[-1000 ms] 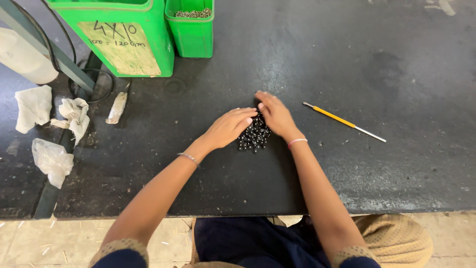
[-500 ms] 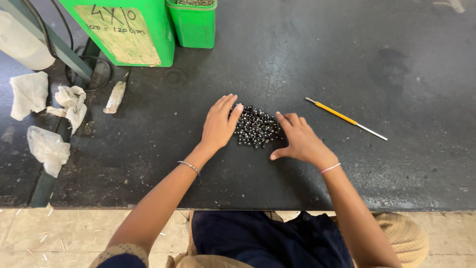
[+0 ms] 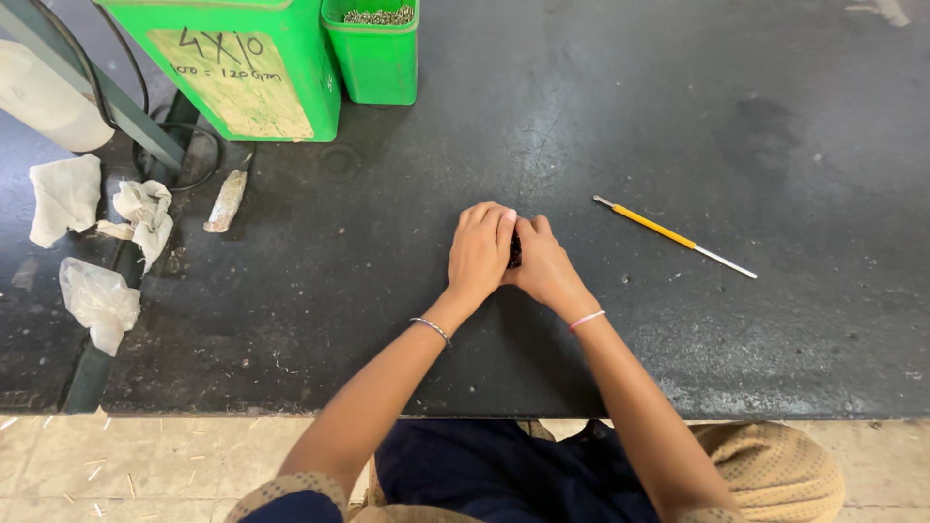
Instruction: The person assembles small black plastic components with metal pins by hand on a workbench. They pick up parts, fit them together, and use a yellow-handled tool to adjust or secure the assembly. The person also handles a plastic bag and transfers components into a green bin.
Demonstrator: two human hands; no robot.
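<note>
Now both hands sit together at frame centre on the dark worktop (image 3: 794, 320): left hand (image 3: 480, 254) and right hand (image 3: 544, 265) are cupped side by side, heels apart and fingers meeting, pressed around a small heap of black beads (image 3: 514, 253). Only a sliver of the heap shows in the gap between the palms; the rest is hidden under them. Step in hand looks like gathering the loose beads into one tight pile. Judging by that, any next move calls for keeping the palms low and sealed to the surface so the round pieces don't roll out.

Beads: tiny, glossy, dark, spherical as far as visible. Worktop: matte black, scuffed, dusty grey patches at right. Thin yellow stick (image 3: 675, 236) with pale tip lies right of the hands, well apart. Upper left: large green bin (image 3: 291, 58) with paper label, and a smaller green bin (image 3: 378, 63) holding small metallic pieces. Crumpled white rags (image 3: 97, 208) at left edge. Thin bangle on each wrist.
</note>
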